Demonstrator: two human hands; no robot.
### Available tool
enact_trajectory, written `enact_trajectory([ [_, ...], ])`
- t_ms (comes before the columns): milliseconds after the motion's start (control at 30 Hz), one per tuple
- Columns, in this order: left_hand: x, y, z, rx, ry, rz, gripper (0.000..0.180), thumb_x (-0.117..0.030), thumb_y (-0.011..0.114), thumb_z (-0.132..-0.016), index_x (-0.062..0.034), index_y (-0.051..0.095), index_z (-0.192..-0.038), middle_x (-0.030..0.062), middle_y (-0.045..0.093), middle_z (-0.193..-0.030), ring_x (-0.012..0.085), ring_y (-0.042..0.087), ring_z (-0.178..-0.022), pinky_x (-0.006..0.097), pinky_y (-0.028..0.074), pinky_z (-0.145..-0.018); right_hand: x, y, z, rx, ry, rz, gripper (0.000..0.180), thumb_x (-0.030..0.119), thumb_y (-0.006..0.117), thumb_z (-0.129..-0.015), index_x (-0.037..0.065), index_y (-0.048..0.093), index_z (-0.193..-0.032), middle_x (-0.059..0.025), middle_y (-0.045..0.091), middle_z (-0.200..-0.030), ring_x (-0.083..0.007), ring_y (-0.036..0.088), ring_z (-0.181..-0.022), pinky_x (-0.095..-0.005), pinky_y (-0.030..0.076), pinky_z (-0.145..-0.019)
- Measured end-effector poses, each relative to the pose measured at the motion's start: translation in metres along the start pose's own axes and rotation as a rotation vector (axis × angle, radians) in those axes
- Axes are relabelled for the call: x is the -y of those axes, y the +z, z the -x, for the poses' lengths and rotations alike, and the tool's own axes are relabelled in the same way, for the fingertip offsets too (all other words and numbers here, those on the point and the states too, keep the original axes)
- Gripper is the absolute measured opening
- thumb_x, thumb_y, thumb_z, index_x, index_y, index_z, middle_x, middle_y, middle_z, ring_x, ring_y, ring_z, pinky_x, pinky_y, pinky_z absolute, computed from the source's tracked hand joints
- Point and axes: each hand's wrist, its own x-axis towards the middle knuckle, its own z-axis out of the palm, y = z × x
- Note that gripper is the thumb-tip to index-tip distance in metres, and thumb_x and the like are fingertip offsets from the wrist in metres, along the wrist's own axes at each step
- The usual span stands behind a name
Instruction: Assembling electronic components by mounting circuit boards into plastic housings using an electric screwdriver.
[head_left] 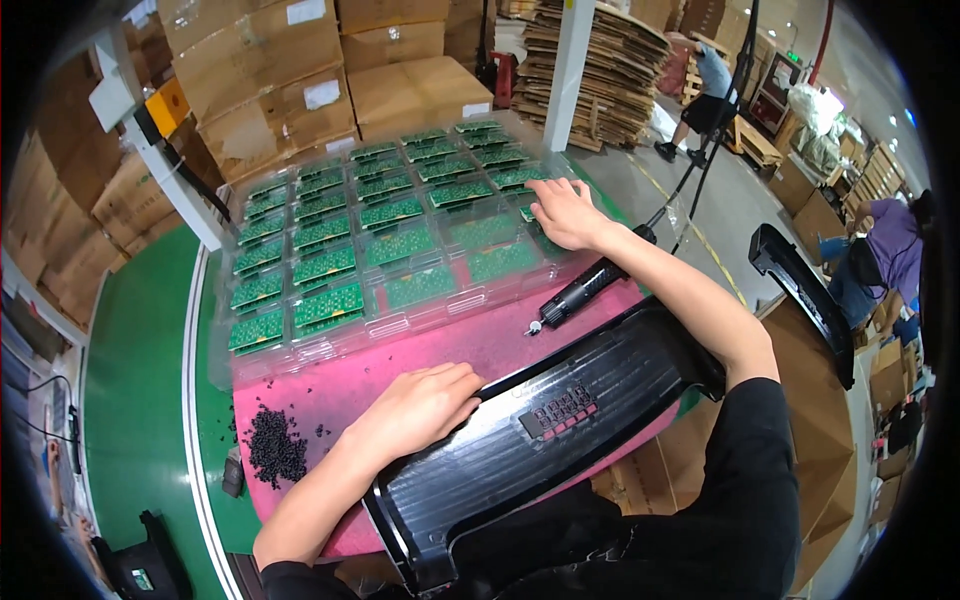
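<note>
A long black plastic panel (pixel 540 425) lies aslant across the near side of the pink work mat, with a small rectangular window of slots in its middle. My left hand (pixel 425 400) rests at the panel's far edge, fingers together and bent over it. Reaching over the right part of the clear plastic tray (pixel 400 325), my right hand (pixel 567 215) has bent fingers closed on a green circuit board (pixel 527 213); the fingertips are partly hidden. Rows of stacked green circuit boards (pixel 398 243) fill the tray. A black electric screwdriver (pixel 583 292) lies between tray and panel.
A heap of small black screws (pixel 275 445) sits at the left of the pink mat (pixel 400 350). Another black panel (pixel 805 300) stands on a cardboard box at the right. Stacked cartons (pixel 415 95) rise behind the tray. Two people are farther off at the right.
</note>
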Motion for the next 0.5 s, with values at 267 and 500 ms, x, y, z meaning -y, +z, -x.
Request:
enact_trajectory([
  [267,-0.003,-0.003,-0.001,0.037,-0.015,-0.042,0.021,-0.014,0.064,-0.087,-0.0013,0.061,-0.104,0.0133,0.061,-0.093,0.0328,0.063,-0.092,0.043,0.053,-0.077,-0.013,-0.026,0.020,0.161,-0.047,-0.093,0.065,0.050,0.060,-0.092,0.002,0.055,-0.135,-0.0184,0.060,-0.127,-0.0339,0.050,-0.128,-0.0471,0.032,-0.110],
  [500,-0.002,-0.007,-0.006,0.042,-0.012,-0.058,0.021,-0.014,0.064,-0.088,-0.0005,0.062,-0.103,0.0139,0.062,-0.094,0.0335,0.063,-0.091,0.043,0.053,-0.076,-0.012,-0.038,0.026,0.158,-0.123,-0.147,0.073,0.032,0.078,-0.079,0.000,0.048,-0.138,-0.0199,0.061,-0.128,-0.0373,0.056,-0.121,-0.0431,0.043,-0.104],
])
